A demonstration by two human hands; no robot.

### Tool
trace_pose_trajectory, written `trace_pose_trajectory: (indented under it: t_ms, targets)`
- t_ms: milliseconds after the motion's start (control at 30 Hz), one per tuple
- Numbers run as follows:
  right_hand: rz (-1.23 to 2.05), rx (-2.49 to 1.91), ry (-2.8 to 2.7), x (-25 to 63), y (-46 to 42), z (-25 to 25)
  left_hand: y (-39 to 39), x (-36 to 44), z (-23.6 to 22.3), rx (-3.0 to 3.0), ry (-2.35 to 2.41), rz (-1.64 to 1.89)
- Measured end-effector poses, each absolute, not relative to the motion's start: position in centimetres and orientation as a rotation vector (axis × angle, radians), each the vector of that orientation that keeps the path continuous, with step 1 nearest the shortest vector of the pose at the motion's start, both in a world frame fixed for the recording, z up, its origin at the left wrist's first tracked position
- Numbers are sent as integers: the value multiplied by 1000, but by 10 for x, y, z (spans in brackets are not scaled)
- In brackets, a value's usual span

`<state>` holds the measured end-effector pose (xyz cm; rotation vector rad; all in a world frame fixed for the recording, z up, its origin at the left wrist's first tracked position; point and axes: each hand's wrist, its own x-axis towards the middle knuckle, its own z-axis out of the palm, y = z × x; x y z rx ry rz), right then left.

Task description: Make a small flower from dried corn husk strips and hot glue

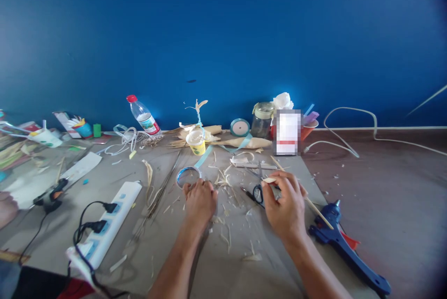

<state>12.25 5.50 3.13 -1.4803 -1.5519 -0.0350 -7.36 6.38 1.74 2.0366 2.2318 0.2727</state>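
The left hand (201,200) curls beside the round blue tape roll (179,178), fingertips hidden, its hold impossible to tell; the right hand (287,202) pinches a small pale husk-like sliver (269,180), partly covering the thin wooden stick (320,215) and black-handled metal scissors (257,193)

scissors (258,187) between tape roll (179,175) and glue gun (340,243)

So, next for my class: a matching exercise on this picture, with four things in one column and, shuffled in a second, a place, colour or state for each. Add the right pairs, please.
Column one
1. Tape
2. Power strip
3. Bottle
4. Right hand

Column two
A. Has a red cap
B. Holds a pale piece
C. Beside the left hand
D. Has black plugs in it

Right pairs: 1-C, 2-D, 3-A, 4-B
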Motion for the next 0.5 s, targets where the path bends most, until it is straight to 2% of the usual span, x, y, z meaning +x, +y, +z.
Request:
trace_pose_trajectory:
  t_ms: [167,367,500]
  targets:
    - [-23,-1491,-1552,123,56,30,67,-75,15,2044,2228,302]
    - [41,-1506,-1504,123,56,30,73,-84,25,1611,2042,740]
    - [115,-1492,-1480,124,58,34,74,-88,30,1532,1939,831]
